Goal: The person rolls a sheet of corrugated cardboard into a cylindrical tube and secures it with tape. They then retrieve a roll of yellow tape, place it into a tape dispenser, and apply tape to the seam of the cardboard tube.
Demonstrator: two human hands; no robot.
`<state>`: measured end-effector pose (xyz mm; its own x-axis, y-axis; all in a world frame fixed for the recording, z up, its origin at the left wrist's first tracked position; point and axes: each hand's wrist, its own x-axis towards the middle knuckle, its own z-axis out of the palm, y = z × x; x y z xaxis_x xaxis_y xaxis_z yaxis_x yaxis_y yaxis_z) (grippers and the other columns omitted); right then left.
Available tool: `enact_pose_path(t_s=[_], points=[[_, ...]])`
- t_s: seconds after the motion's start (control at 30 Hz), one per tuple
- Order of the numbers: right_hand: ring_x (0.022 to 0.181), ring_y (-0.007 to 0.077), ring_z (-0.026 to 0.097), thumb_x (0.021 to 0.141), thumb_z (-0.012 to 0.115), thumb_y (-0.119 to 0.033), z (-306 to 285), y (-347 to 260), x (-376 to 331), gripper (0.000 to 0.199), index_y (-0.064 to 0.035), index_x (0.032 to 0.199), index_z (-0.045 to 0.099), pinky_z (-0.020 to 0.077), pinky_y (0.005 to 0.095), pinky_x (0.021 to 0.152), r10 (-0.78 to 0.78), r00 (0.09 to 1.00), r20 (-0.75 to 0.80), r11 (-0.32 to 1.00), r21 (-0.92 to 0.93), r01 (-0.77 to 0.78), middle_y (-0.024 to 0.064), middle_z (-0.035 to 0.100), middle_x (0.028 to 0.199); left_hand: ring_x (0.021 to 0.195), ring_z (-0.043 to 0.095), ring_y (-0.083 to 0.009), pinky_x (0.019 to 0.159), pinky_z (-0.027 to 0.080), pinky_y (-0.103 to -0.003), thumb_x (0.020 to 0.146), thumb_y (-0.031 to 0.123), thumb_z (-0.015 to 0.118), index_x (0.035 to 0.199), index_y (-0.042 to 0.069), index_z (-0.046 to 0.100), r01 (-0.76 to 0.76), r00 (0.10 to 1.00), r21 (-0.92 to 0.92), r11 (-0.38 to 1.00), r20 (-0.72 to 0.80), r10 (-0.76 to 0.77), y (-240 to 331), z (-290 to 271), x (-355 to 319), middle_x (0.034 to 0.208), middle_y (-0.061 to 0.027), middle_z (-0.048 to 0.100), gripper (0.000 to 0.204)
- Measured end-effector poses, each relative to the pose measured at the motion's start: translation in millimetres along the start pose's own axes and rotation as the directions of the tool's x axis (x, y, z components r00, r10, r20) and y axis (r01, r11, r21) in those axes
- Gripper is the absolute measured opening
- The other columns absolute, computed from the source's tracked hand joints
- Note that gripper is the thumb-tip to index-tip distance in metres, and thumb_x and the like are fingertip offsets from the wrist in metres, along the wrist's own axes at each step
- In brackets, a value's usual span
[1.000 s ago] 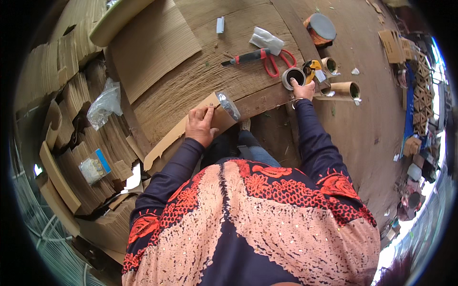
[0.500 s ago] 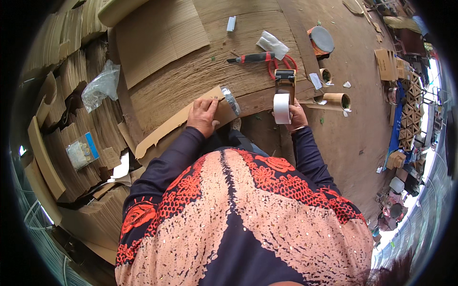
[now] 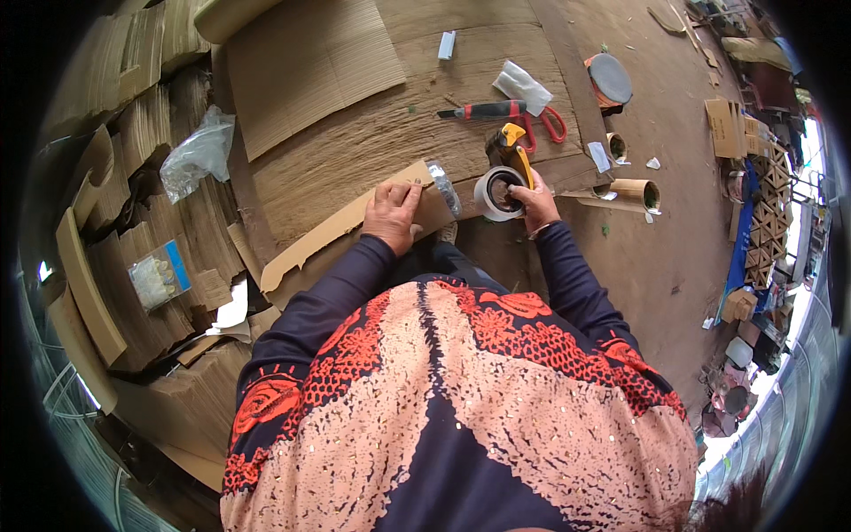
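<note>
R hand (image 3: 534, 197) has brought the tape gun (image 3: 502, 182) from the bench to the card strip (image 3: 355, 223), gripping it; taping looks about to start. L hand (image 3: 393, 213) presses flat, prob. steadying.

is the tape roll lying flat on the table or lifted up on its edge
Lifted on edge. The right hand holds the tape roll with its open core facing the camera, beside the cardboard strip under the left hand.

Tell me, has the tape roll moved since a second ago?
Yes. The tape roll left the board near the scissors and came toward the person, in the right hand.
</note>
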<state>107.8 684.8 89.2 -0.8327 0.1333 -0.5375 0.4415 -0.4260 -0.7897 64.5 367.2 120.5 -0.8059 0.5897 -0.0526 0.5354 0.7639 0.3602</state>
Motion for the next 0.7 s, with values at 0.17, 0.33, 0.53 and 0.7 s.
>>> enact_pose_path(t_s=[0.17,0.33,0.53,0.7], points=[[0.118,0.0204,0.061,0.082,0.065,-0.001,7.6,-9.6,-5.1,0.076,-0.0013,0.153,0.038,0.0502,0.0316,0.099,-0.145,0.987,0.075,0.942,-0.295,0.16,0.0125,0.058,0.138,0.125,0.048,-0.0302,0.105,0.045,-0.044,0.062,0.024,0.089,0.14,0.013,0.054,0.002,0.999,-0.044,0.999,0.036,0.0,2.0,-6.5,3.0,0.131,-0.0056,0.055,0.087],[0.127,0.0192,0.059,0.082,0.073,-0.01,76.9,-48.9,-32.9,0.073,-0.0043,0.15,0.047,0.0455,0.03,0.107,-0.075,0.986,0.151,0.845,-0.516,0.143,0.0117,0.058,0.142,0.126,0.047,-0.0311,0.108,0.043,-0.044,0.064,0.023,0.088,0.142,0.013,0.051,0.025,0.997,-0.029,0.999,0.071,-0.023,3.7,-5.5,0.9,0.131,-0.007,0.054,0.088],[0.098,0.0371,0.067,0.082,0.075,-0.029,126.5,-54.8,-34.5,0.064,-0.0153,0.142,0.059,0.0542,0.0424,0.088,-0.212,0.948,0.237,0.334,-0.894,0.299,0.0243,0.067,0.107,0.126,0.046,-0.0286,0.105,0.043,-0.041,0.066,0.029,0.085,0.143,0.008,0.051,-0.013,0.999,0.006,1.0,0.04,0.013,2.7,0.6,-3.9,0.13,-0.0058,0.054,0.087],[0.09,0.0412,0.068,0.085,0.073,-0.038,142.5,-38.6,-23.2,0.066,-0.0231,0.146,0.054,0.0563,0.0476,0.082,-0.152,0.959,0.239,0.192,-0.945,0.266,0.0252,0.065,0.103,0.123,0.049,-0.03,0.106,0.045,-0.04,0.065,0.027,0.083,0.135,0.006,0.057,-0.069,0.996,-0.004,0.998,-0.053,0.069,-0.7,2.9,-6.6,0.13,-0.0096,0.055,0.078]])
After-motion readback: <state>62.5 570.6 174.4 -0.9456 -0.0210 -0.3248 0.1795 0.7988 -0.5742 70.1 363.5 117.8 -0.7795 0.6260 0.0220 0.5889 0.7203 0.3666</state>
